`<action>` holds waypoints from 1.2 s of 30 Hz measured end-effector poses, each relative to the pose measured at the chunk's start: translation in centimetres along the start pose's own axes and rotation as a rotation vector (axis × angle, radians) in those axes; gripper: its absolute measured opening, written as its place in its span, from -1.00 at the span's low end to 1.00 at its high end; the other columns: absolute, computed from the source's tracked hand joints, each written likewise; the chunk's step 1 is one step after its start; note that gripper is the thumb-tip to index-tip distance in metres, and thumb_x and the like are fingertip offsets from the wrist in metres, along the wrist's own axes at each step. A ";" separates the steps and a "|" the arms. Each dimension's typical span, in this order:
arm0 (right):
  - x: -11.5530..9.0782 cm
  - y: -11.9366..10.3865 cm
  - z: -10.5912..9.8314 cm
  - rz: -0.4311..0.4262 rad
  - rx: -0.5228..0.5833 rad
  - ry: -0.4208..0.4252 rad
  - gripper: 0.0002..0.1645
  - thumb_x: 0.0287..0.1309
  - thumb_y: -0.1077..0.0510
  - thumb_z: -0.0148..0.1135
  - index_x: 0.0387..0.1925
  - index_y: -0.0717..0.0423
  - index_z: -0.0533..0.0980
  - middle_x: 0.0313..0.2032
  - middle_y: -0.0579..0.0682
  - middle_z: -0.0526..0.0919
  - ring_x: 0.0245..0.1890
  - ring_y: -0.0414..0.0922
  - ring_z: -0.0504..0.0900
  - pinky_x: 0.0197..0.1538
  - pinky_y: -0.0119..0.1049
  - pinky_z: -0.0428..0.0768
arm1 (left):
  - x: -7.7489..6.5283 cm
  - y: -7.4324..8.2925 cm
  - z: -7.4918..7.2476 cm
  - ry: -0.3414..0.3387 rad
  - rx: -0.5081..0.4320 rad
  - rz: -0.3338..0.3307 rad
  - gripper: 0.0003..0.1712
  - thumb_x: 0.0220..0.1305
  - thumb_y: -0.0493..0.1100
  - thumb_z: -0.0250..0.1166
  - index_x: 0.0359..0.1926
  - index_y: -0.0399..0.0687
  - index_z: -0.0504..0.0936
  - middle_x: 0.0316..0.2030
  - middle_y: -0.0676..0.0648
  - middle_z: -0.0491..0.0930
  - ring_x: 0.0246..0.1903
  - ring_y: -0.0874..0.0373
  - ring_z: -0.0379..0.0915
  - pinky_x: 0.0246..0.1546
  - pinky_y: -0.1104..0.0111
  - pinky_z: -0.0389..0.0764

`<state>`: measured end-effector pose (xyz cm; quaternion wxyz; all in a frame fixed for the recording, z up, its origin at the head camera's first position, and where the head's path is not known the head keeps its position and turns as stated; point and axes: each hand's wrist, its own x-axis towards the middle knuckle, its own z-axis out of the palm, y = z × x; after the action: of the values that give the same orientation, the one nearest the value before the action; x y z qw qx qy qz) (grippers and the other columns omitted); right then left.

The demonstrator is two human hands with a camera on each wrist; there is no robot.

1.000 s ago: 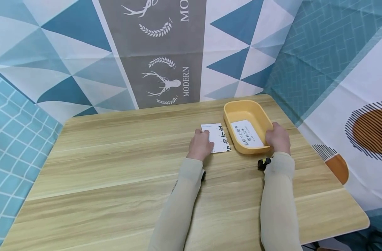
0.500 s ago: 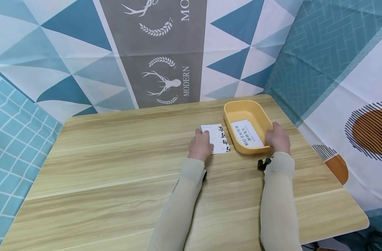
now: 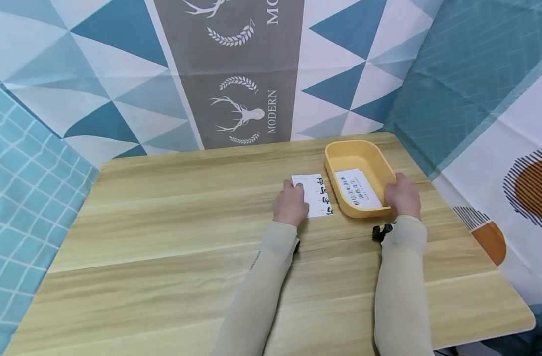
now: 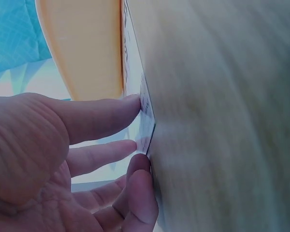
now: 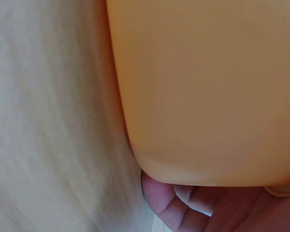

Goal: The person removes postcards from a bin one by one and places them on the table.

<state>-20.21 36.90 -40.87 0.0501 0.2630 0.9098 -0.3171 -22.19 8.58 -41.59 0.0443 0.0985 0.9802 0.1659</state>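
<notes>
A white card (image 3: 316,194) with dark brush-style characters lies flat on the table beside a yellow rounded bin (image 3: 335,190). My left hand (image 3: 292,202) is over the card's left edge. In the left wrist view the thumb (image 4: 106,113) and a nearly straight finger touch its face, while other fingers bend near the edge. With fingers curled at the bin's lower right corner, my right hand (image 3: 403,195) holds the bin; the right wrist view shows the bin's side wall (image 5: 203,96) close up. Inside the bin, toward its near end, lie white printed cards (image 3: 357,188).
The wooden table (image 3: 173,222) extends far to the left of both hands. Patterned cloth (image 3: 244,69) hangs along the back edge and both sides. A black wrist device (image 3: 381,232) sits at the right cuff.
The card under my left hand has shifted and turned very slightly. The head view has swung a little, so everything sits further right. My right hand keeps its hold on the bin.
</notes>
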 end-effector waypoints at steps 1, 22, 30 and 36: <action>-0.1 -0.1 0.0 -0.002 0.005 -0.010 -0.30 0.46 0.12 -0.34 0.54 0.28 0.01 0.34 0.46 0.30 0.13 0.29 0.36 0.25 0.24 0.39 | 0.0 -0.1 -0.1 0.000 0.012 -0.004 -0.66 0.31 -0.11 0.34 0.04 -0.13 0.60 0.09 -0.20 0.46 -0.52 0.07 0.48 -0.59 0.22 0.55; -2.5 2.8 -1.1 -0.041 -0.059 -0.030 -0.26 0.38 0.13 -0.34 0.49 0.41 0.00 0.30 0.57 0.25 0.07 0.39 0.33 0.17 0.30 0.37 | -1.4 1.1 1.3 -0.038 0.101 0.011 -0.62 0.31 0.00 0.34 0.09 0.01 0.59 0.17 -0.10 0.46 -0.53 0.13 0.44 -0.65 0.28 0.49; -2.2 1.6 -1.1 -0.034 -0.070 -0.014 -0.27 0.38 0.14 -0.33 0.47 0.45 0.02 0.28 0.58 0.24 0.04 0.38 0.32 0.15 0.29 0.39 | -1.5 0.8 0.4 -0.027 0.099 0.002 -0.58 0.29 0.04 0.36 0.11 0.02 0.58 0.14 -0.10 0.47 -0.47 0.12 0.48 -0.63 0.28 0.51; -1.8 0.3 -0.9 -0.045 -0.065 -0.031 -0.25 0.40 0.14 -0.33 0.51 0.43 -0.05 0.34 0.58 0.19 0.08 0.39 0.30 0.21 0.31 0.36 | -1.3 0.0 -0.3 -0.008 0.101 -0.012 -0.58 0.30 0.06 0.36 0.10 0.03 0.58 0.14 -0.09 0.47 -0.47 0.13 0.46 -0.62 0.30 0.48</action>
<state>-18.49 36.81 -39.84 0.0657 0.2359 0.9244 -0.2924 -21.00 8.23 -41.24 0.0442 0.0953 0.9878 0.1153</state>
